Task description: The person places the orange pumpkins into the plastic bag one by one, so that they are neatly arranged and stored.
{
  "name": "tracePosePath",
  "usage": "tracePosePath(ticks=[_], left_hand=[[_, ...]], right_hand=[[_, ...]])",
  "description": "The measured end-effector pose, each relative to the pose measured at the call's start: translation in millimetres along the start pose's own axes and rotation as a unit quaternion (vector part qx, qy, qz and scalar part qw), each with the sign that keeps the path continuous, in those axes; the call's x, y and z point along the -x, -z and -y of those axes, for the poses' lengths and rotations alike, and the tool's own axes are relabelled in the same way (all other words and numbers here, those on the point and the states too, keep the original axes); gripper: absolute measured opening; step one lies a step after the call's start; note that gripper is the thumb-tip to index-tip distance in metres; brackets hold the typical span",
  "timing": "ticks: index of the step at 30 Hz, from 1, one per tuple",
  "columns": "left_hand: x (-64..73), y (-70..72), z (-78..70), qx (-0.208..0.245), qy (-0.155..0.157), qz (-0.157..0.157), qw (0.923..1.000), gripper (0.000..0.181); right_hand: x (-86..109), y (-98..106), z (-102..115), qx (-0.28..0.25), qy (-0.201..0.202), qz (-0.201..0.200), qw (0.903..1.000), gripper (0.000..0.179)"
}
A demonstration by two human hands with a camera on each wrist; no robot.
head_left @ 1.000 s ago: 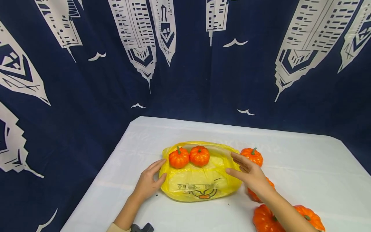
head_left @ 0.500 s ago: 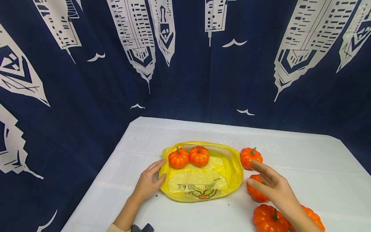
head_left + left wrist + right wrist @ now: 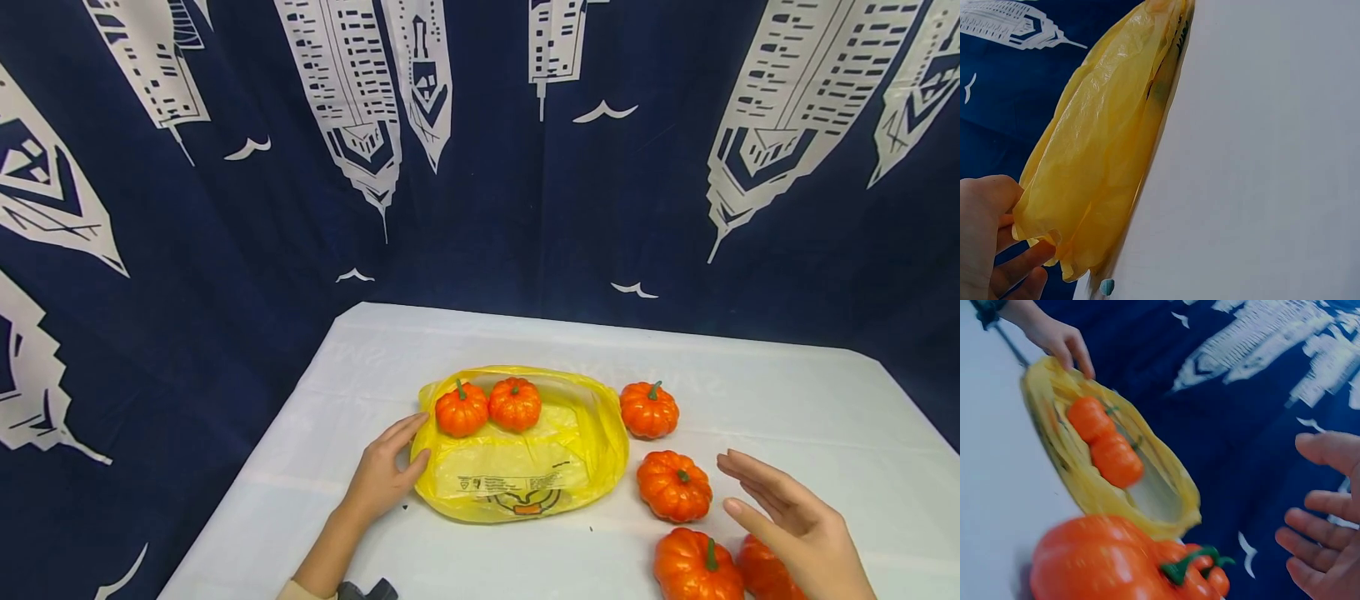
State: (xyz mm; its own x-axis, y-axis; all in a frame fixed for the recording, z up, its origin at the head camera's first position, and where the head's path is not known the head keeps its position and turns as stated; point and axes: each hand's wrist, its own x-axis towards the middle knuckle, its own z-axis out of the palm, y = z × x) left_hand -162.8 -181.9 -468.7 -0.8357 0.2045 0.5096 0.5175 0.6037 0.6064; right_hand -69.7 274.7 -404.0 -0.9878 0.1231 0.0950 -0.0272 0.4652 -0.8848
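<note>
A yellow plastic bag (image 3: 517, 492) lies with its mouth turned up, its rim spread in an oval. Inside, toward the back left, sit two small orange pumpkins, the left pumpkin (image 3: 462, 409) beside the right pumpkin (image 3: 515, 404). My left hand (image 3: 386, 462) rests at the bag's left end, thumb and fingers apart against the plastic; the left wrist view shows the fingertips at its edge. My right hand (image 3: 802, 525) hovers with fingers spread, holding nothing, to the right of a ribbed pumpkin (image 3: 674, 486). It partly covers another pumpkin (image 3: 765, 569).
On the white table (image 3: 757, 400), a pumpkin (image 3: 649, 410) sits beside the bag's right end. A larger-looking pumpkin (image 3: 699, 565) with a green stem stands at the front. A navy curtain (image 3: 495, 250) with white buildings hangs behind the table.
My right hand has moved away from the bag's right side, toward the right and front, past the middle pumpkin. The left hand and the bag have stayed put.
</note>
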Motion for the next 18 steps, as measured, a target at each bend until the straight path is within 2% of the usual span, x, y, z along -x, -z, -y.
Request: tracePosePath(ticks=[2, 6, 9, 11, 14, 18], left_hand=[[-0.1, 0.1, 0.1, 0.001, -0.001, 0.0, 1.0, 0.052], [-0.2, -0.1, 0.6, 0.001, 0.0, 0.0, 1.0, 0.053], [0.2, -0.7, 1.2, 0.0, 0.001, -0.001, 1.0, 0.053], [0.5, -1.2, 1.6, -0.001, 0.0, -0.001, 1.0, 0.052], [1.0, -2.0, 1.9, -0.007, -0.006, -0.003, 1.0, 0.052], [0.5, -2.0, 1.6, -0.012, -0.011, -0.008, 0.9998, 0.051]], right_hand=[[3.9, 6.6, -7.9, -0.023, 0.003, -0.008, 0.9997, 0.052], [10.5, 20.5, -23.6, -0.11, 0.019, -0.021, 0.9935, 0.05], [14.8, 29.5, -37.4, -0.139, 0.032, -0.038, 0.989, 0.051], [17.1, 33.6, -49.5, -0.128, 0.046, -0.054, 0.9892, 0.052], [20.2, 38.1, -69.9, -0.072, 0.064, -0.065, 0.9932, 0.055], [22.5, 45.2, -100.5, 0.045, 0.126, -0.025, 0.9907, 0.062]])
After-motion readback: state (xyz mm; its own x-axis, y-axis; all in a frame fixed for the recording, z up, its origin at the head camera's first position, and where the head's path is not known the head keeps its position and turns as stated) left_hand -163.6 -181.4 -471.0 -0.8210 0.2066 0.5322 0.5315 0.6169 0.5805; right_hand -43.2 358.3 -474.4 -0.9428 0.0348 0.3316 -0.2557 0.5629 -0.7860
